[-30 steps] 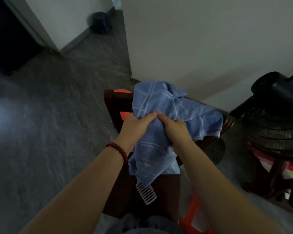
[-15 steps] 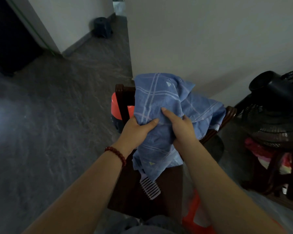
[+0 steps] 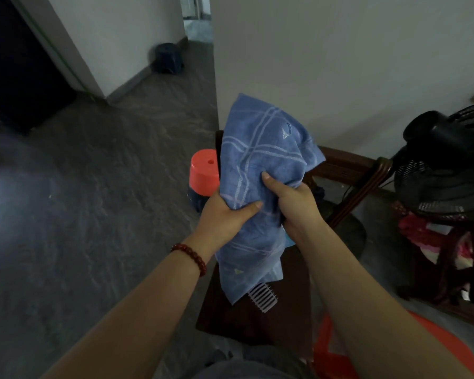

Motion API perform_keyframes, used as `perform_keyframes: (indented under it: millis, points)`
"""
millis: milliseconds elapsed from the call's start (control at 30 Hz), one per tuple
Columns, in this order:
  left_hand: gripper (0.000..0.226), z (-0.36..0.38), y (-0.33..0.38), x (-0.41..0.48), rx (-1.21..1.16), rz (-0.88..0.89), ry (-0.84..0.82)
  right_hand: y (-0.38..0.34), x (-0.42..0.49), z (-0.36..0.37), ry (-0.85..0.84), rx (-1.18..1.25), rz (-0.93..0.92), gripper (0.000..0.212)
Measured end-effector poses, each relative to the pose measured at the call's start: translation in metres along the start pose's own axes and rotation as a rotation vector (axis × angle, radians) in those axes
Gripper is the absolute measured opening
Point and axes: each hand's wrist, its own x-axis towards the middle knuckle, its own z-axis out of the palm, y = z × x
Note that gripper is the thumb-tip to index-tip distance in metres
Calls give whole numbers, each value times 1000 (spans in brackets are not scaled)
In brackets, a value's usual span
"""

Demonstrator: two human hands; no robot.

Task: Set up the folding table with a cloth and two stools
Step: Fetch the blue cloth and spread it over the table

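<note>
cloth [image 3: 260, 149] raised | left grip [image 3: 225, 214], right grip [image 3: 296, 203] hold it | stool [image 3: 204, 172] behind, comb [image 3: 263, 296] below

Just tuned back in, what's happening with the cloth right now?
A person holds the blue cloth bunched up in the air, the left hand and right hand both gripping its middle. It hangs above a wooden chair, where a comb lies on the seat. An orange stool stands on the floor beside the chair, and a dark stool sits far off by the wall. No folding table is in view, so the cloth is not yet spread.
</note>
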Motion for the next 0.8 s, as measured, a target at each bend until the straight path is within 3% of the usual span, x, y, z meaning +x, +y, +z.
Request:
perform_keyframes:
  millis: [67,167,300,567,667,800]
  points:
    - [48,-10,2,-7,18,55,24,3,-12,8,-25,-10,-68,32]
    - [49,-22,4,-21,65,106,26,10,-30,21,-49,-33,-101,14]
    - [34,-37,4,-45,80,114,28,26,-57,35,-59,-86,-129,13]
    - [25,-62,-5,-94,55,143,69,53,-112,53,-44,-72,-123,7]
    - [22,-69,-13,-112,34,142,87,67,-130,57,-24,-89,-121,26]
    - [18,-72,-23,-132,63,114,84,86,-155,53,29,-45,-102,32]
